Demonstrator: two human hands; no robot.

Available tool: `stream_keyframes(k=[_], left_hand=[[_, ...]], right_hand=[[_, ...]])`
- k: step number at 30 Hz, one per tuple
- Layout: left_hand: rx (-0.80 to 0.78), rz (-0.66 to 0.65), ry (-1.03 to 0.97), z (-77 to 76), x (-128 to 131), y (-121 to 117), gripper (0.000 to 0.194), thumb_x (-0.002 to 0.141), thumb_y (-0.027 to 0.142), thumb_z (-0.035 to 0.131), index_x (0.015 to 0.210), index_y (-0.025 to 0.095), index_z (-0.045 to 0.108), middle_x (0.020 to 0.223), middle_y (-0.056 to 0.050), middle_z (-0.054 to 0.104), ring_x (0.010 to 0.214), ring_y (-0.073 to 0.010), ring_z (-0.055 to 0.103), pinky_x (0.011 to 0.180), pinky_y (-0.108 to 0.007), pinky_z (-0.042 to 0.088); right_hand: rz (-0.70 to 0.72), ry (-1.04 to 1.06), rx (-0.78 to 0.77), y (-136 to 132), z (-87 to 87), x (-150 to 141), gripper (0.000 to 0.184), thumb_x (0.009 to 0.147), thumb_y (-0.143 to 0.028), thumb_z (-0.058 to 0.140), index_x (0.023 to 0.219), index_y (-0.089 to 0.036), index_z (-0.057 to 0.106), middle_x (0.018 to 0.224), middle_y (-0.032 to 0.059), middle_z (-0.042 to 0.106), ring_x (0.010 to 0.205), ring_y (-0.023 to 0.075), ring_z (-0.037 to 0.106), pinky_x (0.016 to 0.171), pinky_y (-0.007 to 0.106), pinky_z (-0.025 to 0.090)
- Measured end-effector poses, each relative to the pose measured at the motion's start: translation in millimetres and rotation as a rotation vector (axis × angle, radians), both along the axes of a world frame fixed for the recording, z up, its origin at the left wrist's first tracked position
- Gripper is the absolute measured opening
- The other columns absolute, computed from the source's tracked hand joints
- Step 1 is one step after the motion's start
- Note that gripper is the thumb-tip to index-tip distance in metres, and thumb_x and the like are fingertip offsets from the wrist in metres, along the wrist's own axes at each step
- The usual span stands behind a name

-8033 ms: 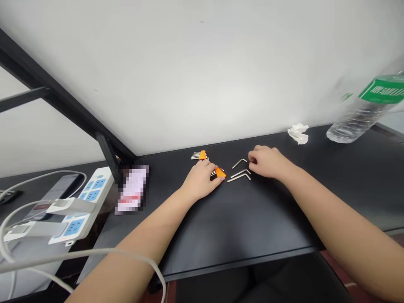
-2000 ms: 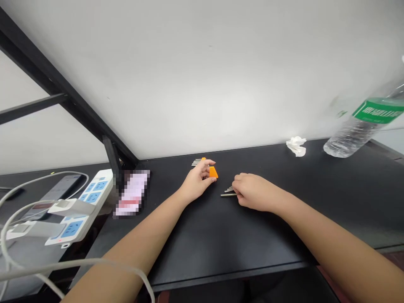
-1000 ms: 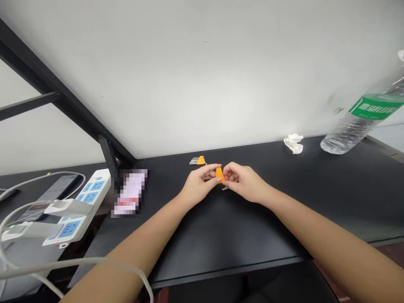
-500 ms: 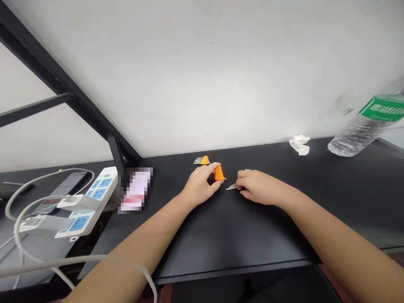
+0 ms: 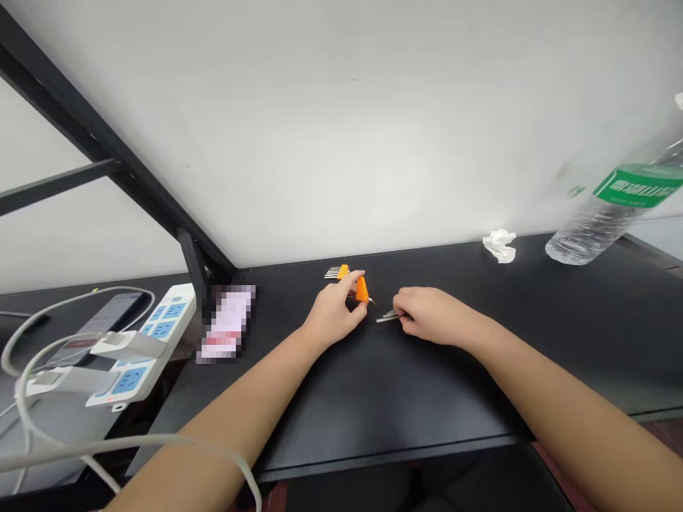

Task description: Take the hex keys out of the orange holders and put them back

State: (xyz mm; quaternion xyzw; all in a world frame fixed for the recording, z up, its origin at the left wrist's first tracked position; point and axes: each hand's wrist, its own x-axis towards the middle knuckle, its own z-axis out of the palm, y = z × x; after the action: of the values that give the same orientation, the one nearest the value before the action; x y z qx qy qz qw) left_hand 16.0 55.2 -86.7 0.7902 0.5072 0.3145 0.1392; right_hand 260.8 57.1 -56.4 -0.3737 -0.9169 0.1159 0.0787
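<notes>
My left hand [image 5: 334,311] is closed, pinching an orange hex key holder [image 5: 362,289] between thumb and fingers just above the black desk. One thin metal key pokes out of its right side. Across a small gap, my right hand [image 5: 430,313] has its fingers bent together over a few loose silver hex keys [image 5: 388,318], whose ends stick out to the left; the fingers hide the rest. Behind my left hand lies a second orange holder [image 5: 343,271] with several metal keys fanned out to its left.
A crumpled tissue [image 5: 500,246] and a clear bottle with a green label [image 5: 592,213] are at the back right. Left of my arm are a blurred-out phone [image 5: 228,323], a power strip [image 5: 163,327] with plugs, white cables [image 5: 176,439] and a black frame post [image 5: 195,267].
The view has shifted slightly. My left hand has tilted the orange holder a little, and its protruding key shows more. My right hand stays at the loose keys.
</notes>
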Motion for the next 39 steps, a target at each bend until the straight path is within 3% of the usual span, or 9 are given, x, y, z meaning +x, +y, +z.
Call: stream_keyframes(k=[4,7,12,18,23,29,31,35,39], left_hand=[[0.019,0.003,0.020,-1.2,-0.1,-1.3,0.061,0.082,0.023,0.065,0.141,0.025,0.054,0.106,-0.003,0.075,0.095,-0.0237,0.071,0.092,-0.040,0.055],[0.033,-0.013,0.004,-3.0,-0.1,-2.7,0.057,0.082,0.023,0.066,0.138,0.025,0.057,0.103,-0.002,0.074,0.093,-0.0217,0.070,0.090,-0.037,0.056],[0.084,-0.030,0.015,-4.2,-1.0,-3.0,0.056,0.082,0.025,0.068,0.137,0.025,0.058,0.103,-0.003,0.074,0.089,-0.0209,0.069,0.087,-0.036,0.056],[0.219,-0.067,0.133,-0.8,-1.6,-0.8,0.046,0.083,0.030,0.071,0.127,0.023,0.063,0.107,-0.008,0.074,0.107,-0.0294,0.068,0.103,-0.048,0.047],[0.249,-0.111,0.201,3.5,5.2,-5.2,0.043,0.083,0.027,0.067,0.125,0.023,0.061,0.093,-0.005,0.071,0.098,-0.0277,0.067,0.100,-0.048,0.046],[0.238,-0.122,0.177,4.4,8.3,-6.8,0.038,0.083,0.027,0.067,0.120,0.022,0.061,0.089,-0.005,0.070,0.089,-0.0254,0.066,0.094,-0.044,0.049],[0.214,-0.080,0.169,2.9,6.5,-5.9,0.042,0.082,0.027,0.068,0.122,0.021,0.061,0.092,-0.006,0.071,0.090,-0.0261,0.065,0.091,-0.042,0.050],[0.145,-0.008,0.173,-1.4,2.6,-4.6,0.045,0.082,0.028,0.066,0.127,0.023,0.059,0.092,-0.004,0.072,0.086,-0.0248,0.065,0.083,-0.038,0.052],[0.138,0.018,0.173,-4.3,0.7,-3.1,0.049,0.082,0.028,0.066,0.130,0.025,0.058,0.091,-0.003,0.071,0.087,-0.0251,0.066,0.083,-0.038,0.052]], right_hand=[[-0.035,0.267,-0.025,3.1,9.1,4.2,0.013,0.089,-0.009,0.054,0.084,-0.020,0.058,0.084,0.0013,0.062,0.071,0.0140,0.055,0.065,0.026,0.040],[-0.035,0.345,0.023,5.4,8.1,5.8,0.014,0.092,-0.010,0.052,0.088,-0.020,0.061,0.088,0.0032,0.062,0.075,0.0150,0.056,0.067,0.026,0.042],[-0.003,0.294,0.107,5.0,-0.3,4.7,0.020,0.098,-0.013,0.049,0.095,-0.019,0.067,0.094,0.0053,0.061,0.077,0.0154,0.056,0.069,0.028,0.043],[-0.047,0.173,0.209,-4.3,-0.9,0.0,0.027,0.099,-0.011,0.043,0.101,-0.018,0.069,0.103,0.0083,0.059,0.069,0.0132,0.050,0.065,0.028,0.040],[0.005,0.196,0.123,-11.9,-2.8,-16.5,0.023,0.095,-0.008,0.046,0.102,-0.017,0.065,0.101,0.0074,0.058,0.072,0.0140,0.052,0.067,0.028,0.041],[-0.038,0.481,-0.130,-3.1,-6.3,-18.9,0.019,0.086,-0.006,0.051,0.098,-0.020,0.056,0.094,0.0023,0.059,0.074,0.0137,0.057,0.068,0.026,0.046],[-0.032,0.435,-0.130,1.8,-3.9,-8.9,0.017,0.085,-0.007,0.053,0.096,-0.019,0.059,0.095,0.0029,0.060,0.075,0.0138,0.057,0.069,0.027,0.046],[0.012,0.100,-0.061,8.4,-1.0,9.3,0.010,0.087,-0.013,0.059,0.085,-0.019,0.066,0.094,0.0052,0.060,0.080,0.0177,0.057,0.071,0.030,0.044],[0.014,-0.102,-0.038,9.2,-4.6,9.4,0.019,0.091,-0.012,0.055,0.075,-0.019,0.064,0.088,0.0068,0.061,0.077,0.0189,0.057,0.069,0.031,0.042]])
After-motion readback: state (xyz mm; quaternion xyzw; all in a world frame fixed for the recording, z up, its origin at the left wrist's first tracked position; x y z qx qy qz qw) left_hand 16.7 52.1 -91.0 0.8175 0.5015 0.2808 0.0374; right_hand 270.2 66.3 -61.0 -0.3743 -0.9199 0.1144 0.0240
